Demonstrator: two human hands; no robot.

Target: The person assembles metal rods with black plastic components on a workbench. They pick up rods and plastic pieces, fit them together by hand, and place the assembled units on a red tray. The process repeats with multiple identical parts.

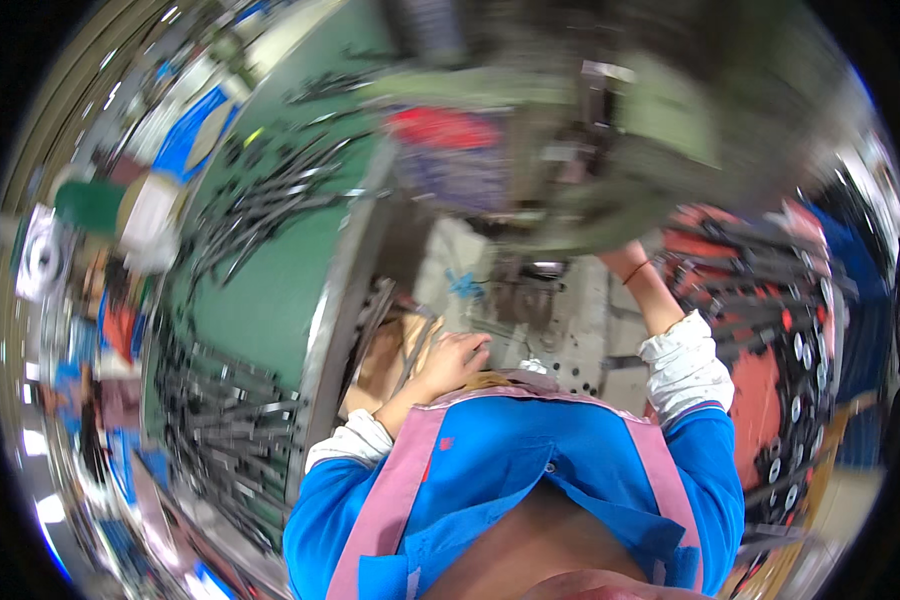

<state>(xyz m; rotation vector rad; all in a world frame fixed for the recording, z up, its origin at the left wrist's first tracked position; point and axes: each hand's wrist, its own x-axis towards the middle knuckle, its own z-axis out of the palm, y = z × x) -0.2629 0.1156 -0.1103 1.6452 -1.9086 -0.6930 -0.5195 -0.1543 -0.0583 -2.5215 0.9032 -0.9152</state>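
Note:
My left hand (456, 362) is low in front of my apron, its fingers curled together. Whatever is inside them, if anything, does not show. Just left of that hand, a dark narrow metal strip (415, 352) stands slanted beside a tan surface. My right arm reaches forward to a large grey-green machine (660, 130), blurred by motion. Only the wrist end of my right hand (622, 258) shows; the machine's lower edge hides its fingers. Between my hands lies the machine's worn metal bed (580, 330), with a blue scrap (463, 284) near it.
On the left, a green table (270, 300) with a metal edge carries many dark metal strips (280, 195). At right, more dark strips with black grips (750, 270) lie on a red surface (755, 400). A red-and-purple cloth-like patch (450, 150) hangs by the machine.

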